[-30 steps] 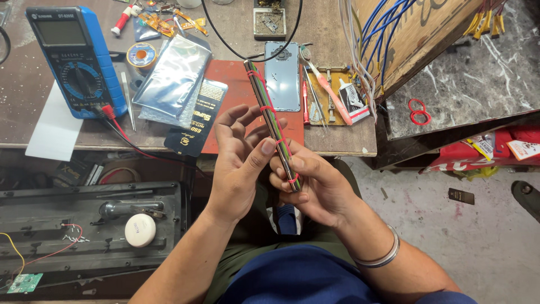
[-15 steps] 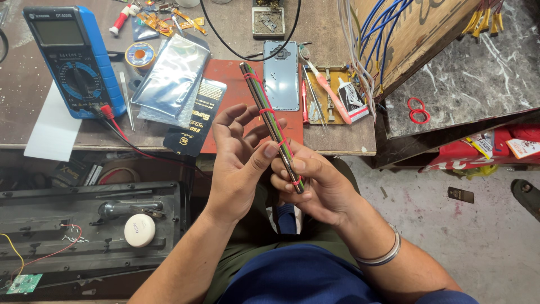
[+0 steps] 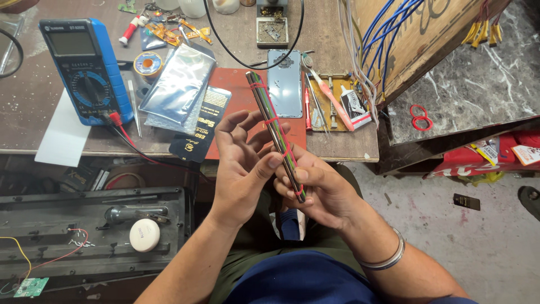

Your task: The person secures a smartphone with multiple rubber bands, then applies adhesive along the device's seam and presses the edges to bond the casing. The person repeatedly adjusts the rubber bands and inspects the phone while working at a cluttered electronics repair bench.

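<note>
The thin slab [image 3: 275, 135] pinched between both hands is dark-edged, wrapped in red and green rubber bands. Just beyond it lies a rust-red mat [image 3: 236, 93] carrying a grey-blue phone back [image 3: 285, 84]. Further left of the grip sit a silvery bag [image 3: 177, 84], a black-and-gold packet [image 3: 201, 124] and a blue multimeter [image 3: 84, 70].

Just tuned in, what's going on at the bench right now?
A person seated at a cluttered workbench holds a slim phone edge-on in both hands, with red rubber bands wrapped around it. The right hand cradles its lower end; the left hand presses a thumb against its side. On the bench lie a blue multimeter, silver antistatic bags, a phone back cover and small hand tools.
</note>
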A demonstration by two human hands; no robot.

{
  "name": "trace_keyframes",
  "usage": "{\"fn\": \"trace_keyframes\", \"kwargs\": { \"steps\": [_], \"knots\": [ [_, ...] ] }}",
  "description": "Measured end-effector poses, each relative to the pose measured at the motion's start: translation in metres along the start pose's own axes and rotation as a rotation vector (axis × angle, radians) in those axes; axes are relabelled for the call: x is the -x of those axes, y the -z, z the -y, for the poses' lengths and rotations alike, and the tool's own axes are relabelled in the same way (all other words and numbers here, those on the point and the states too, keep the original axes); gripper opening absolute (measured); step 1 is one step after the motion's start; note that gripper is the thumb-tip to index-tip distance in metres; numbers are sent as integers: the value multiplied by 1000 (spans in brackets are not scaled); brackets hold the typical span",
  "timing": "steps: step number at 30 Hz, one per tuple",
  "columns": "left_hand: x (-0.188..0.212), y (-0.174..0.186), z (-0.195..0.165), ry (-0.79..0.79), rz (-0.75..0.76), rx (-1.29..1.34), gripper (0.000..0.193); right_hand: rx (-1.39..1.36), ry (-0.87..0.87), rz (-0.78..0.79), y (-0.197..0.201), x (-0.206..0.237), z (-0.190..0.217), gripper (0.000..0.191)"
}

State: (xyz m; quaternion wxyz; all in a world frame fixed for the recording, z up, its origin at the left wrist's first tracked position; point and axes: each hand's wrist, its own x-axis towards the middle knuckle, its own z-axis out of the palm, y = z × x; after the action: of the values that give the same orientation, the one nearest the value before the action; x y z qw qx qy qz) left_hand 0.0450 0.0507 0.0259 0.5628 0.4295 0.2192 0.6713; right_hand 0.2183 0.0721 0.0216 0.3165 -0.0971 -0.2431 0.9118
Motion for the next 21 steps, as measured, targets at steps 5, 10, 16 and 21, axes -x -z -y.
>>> {"fn": "trace_keyframes", "kwargs": {
  "steps": [5, 10, 16, 21],
  "knots": [
    [1, 0, 0, -12, 22, 20, 75, 14, 30, 7, 2, 0, -2, 63],
    [10, 12, -2, 72, 70, 183, 82, 383, 138, -140, 0, 0, 9, 69],
    [5, 49, -15, 428, 201, 544, 118, 988, -92, 17, -6, -8, 77, 72],
    [5, 60, -19, 791, 359, 617, 117, 1356, -545, 300, -23, -26, 114, 68]
  ]
}}
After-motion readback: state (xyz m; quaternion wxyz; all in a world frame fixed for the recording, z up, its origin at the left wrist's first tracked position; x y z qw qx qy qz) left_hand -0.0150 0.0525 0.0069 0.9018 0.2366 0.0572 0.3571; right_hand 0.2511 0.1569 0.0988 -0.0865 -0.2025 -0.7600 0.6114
